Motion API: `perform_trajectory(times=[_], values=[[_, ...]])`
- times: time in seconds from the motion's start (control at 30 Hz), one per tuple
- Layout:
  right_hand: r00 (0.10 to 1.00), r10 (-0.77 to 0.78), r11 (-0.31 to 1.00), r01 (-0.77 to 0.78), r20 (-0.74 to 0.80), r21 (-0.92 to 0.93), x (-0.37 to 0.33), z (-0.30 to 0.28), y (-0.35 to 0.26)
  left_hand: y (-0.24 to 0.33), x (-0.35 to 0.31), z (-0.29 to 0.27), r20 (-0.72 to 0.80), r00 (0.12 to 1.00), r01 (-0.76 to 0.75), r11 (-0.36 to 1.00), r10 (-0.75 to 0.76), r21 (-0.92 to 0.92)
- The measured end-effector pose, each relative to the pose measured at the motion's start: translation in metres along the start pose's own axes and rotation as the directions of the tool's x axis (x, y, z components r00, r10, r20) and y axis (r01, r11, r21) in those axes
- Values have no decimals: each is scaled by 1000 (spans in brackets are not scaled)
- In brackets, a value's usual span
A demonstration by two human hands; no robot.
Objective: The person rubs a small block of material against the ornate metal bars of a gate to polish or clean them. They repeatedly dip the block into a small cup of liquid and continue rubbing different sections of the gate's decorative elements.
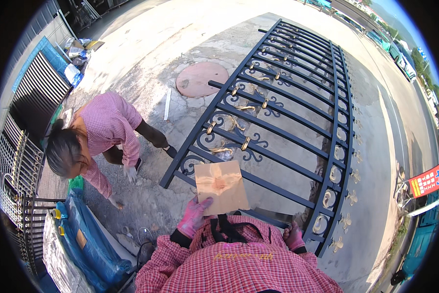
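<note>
My left hand, in a pink glove, grips the lower left edge of a square piece of brown cardboard in front of my chest. The cardboard has a darker, orange-brown patch in its middle. Curled fingers show on my right hand, also gloved in pink, low beside the near end of a metal fence panel; what it holds, if anything, I cannot make out. The dark fence panel stretches away from me, with scrollwork and gold-coloured ornaments between its bars. The cardboard covers part of its near left corner.
On the left another person in a checked shirt bends toward the ground. Blue-wrapped panels and metal railings stand along the left side. A round reddish cover lies in the concrete. A red sign is at the right.
</note>
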State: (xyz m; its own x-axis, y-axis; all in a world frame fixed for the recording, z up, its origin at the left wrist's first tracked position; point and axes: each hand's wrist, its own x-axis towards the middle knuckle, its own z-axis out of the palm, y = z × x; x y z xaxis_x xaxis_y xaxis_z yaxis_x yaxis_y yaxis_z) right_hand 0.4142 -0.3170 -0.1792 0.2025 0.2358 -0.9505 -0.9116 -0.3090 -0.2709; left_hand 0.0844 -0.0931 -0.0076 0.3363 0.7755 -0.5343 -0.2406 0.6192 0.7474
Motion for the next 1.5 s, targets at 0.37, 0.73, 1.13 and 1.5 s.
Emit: perform_trajectory(times=[0.37, 0.73, 1.13, 1.5], values=[[878, -293, 713, 464, 378, -526, -43, 118, -31, 0, -13, -18, -116, 991, -66, 998, 63, -24], [623, -123, 40, 781, 772, -624, -67, 371, -54, 29, -31, -38, -294, 950, -115, 993, 101, -31], [937, -138, 766, 307, 322, -565, -19, 79, 3, 75, -10, -87, -287, 947, -149, 989, 144, 6], [978, -41, 997, 27, 205, 72, -3, 13, 88, 121, 30, -74, -120, 981, -140, 986, 150, 87]])
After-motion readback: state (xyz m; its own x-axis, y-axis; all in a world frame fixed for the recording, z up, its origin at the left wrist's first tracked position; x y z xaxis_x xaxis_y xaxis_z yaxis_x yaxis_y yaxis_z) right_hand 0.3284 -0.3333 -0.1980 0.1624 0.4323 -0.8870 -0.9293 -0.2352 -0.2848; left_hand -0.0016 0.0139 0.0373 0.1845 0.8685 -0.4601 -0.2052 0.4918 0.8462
